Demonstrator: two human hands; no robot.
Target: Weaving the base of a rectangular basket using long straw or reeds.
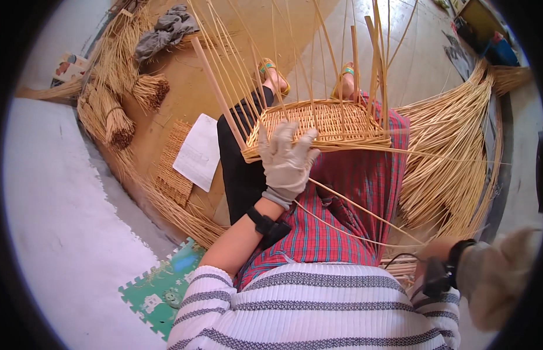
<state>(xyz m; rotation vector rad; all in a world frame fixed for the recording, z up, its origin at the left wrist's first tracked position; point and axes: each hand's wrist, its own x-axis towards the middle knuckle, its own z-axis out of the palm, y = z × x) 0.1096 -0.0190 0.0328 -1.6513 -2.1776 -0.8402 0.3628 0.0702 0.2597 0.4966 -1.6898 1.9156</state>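
A half-woven wicker basket [353, 125] rests across my lap, with a flat woven base and tall upright canes rising from its edges. My left hand [286, 157], in a pale glove, grips the basket's near edge, fingers over the weave and thumb at the side. At the lower right, away from the basket, my right hand [499, 274] is gloved and smeared by motion, so its fingers cannot be made out. One long cane strand [365, 210] slants below the basket toward my right wrist. Another thin strand [446, 156] stretches rightward from the basket's near edge.
A large sheaf of loose canes [446, 157] lies to the right. Tied cane bundles [117, 119] and a grey cloth [166, 32] are at the far left. On the floor are a woven panel [173, 166], a white sheet [198, 153] and a green foam mat [160, 289].
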